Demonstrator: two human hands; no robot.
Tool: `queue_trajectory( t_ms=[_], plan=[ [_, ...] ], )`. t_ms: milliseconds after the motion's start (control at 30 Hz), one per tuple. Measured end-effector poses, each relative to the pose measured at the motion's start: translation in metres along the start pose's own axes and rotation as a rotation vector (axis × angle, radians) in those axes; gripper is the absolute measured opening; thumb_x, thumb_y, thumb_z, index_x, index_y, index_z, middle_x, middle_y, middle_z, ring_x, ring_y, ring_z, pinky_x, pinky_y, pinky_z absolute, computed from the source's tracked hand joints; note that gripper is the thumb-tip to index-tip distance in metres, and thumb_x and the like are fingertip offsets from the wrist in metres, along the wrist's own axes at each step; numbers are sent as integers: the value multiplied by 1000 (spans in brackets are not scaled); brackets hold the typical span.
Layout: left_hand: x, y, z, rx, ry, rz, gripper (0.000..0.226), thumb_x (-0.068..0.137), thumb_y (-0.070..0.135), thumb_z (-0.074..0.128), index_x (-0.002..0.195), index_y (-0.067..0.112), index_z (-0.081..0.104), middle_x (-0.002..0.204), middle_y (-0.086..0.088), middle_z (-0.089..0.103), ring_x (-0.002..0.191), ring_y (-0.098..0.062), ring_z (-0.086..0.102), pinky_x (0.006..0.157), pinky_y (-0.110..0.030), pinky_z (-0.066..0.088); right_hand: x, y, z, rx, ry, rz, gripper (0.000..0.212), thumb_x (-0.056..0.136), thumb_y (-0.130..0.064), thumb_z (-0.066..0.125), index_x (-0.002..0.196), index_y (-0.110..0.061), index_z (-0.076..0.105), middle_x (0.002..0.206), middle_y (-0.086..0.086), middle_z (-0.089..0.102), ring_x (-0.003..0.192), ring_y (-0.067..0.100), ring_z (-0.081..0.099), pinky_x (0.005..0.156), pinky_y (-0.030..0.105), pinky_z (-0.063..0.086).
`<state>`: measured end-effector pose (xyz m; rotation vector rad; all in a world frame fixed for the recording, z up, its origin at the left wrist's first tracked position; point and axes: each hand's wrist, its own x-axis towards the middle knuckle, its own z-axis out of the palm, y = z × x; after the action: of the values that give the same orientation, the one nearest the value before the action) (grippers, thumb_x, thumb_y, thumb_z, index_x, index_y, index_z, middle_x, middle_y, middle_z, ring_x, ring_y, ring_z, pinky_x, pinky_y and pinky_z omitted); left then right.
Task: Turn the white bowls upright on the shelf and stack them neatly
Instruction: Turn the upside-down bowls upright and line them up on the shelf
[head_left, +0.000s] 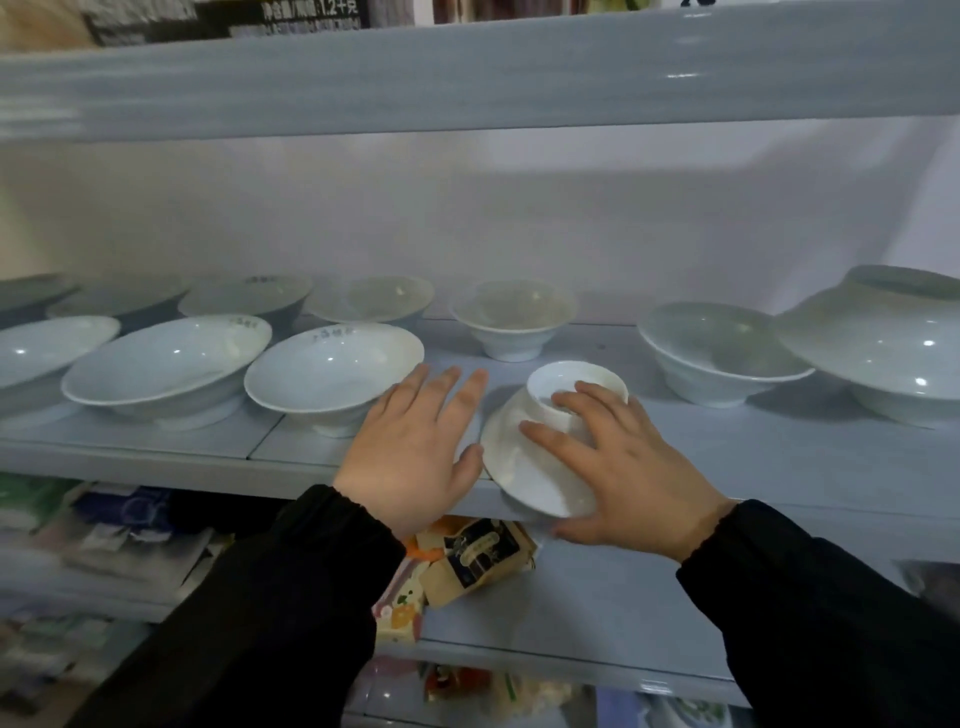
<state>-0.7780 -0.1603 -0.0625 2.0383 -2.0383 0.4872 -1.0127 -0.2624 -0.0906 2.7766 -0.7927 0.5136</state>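
Dim, cool, even light. Small glare spots on upright bowls and upper shelf edge. Soft shadow behind overturned bowl. Left side smeared by blur; straight lines bow toward edges.

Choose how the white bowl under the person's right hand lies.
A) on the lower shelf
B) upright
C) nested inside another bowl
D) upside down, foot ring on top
D: the white bowl that the right hand grips shows its foot ring on top, rim facing down.
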Motion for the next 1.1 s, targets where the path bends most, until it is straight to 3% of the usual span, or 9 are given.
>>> queue_trajectory(
  t_ms=[100,200,367,533,633,733,833,1000,1100],
  plan=[
    [-8,-9,-7,-7,34,10,72,92,54,26,157,22,22,156,-8,38,147,-34,27,116,-51,31,2,-4,-2,-52,14,2,93,61,-59,68,146,-36,38,142,9,37,138,34,27,103,62,40],
    [-13,-21,-17,-14,98,43,68,93,50,37,153,18,35,147,-10,50,140,-36,40,108,-53,41,5,-11,-6,-24,92,18,84,62,-57,61,142,-36,44,135,7,37,128,30,30,96,55,49],
    [-21,-44,-34,-40,207,97,64,92,46,46,148,14,44,138,-12,57,134,-36,47,104,-51,45,28,-16,-22,286,9,313,92,60,-42,71,144,-51,35,150,-5,20,141,18,18,109,33,34],
    [-29,-62,-43,-47,190,106,67,92,49,43,150,16,39,140,-10,55,136,-34,44,105,-51,43,52,-18,-33,588,283,511,81,58,-45,64,136,-50,45,140,-4,36,128,19,41,102,28,41],
    [-33,-70,-47,-48,187,115,67,91,49,42,150,16,39,139,-10,56,136,-34,44,105,-51,43,64,-24,-36,1013,522,652,70,72,-32,63,138,-45,43,132,-4,50,115,19,55,88,36,53],
    [-36,-75,-50,-75,197,129,67,91,50,42,148,16,41,137,-9,57,135,-34,45,104,-51,44,71,-37,-34,1482,604,811,52,88,-19,48,134,-43,47,129,0,55,112,31,59,75,49,59],
    [-38,-79,-52,-76,206,151,67,91,51,41,148,16,40,137,-8,57,134,-33,46,105,-50,44,75,-50,-24,1566,584,856,51,90,-8,40,126,-42,52,128,3,58,111,35,59,68,53,59],
    [-41,-81,-48,-85,203,162,67,92,52,40,149,17,39,137,-7,56,135,-33,44,106,-48,43,78,-50,-13,1599,535,1031,77,88,5,40,152,-36,26,135,5,47,108,41,57,65,63,57],
    [-42,-80,-45,-92,202,160,67,92,52,40,149,17,39,137,-7,56,136,-33,44,106,-49,44,79,-49,-20,1534,462,1076,62,87,11,37,136,-26,37,121,6,52,100,38,59,67,57,58]
  ],
)
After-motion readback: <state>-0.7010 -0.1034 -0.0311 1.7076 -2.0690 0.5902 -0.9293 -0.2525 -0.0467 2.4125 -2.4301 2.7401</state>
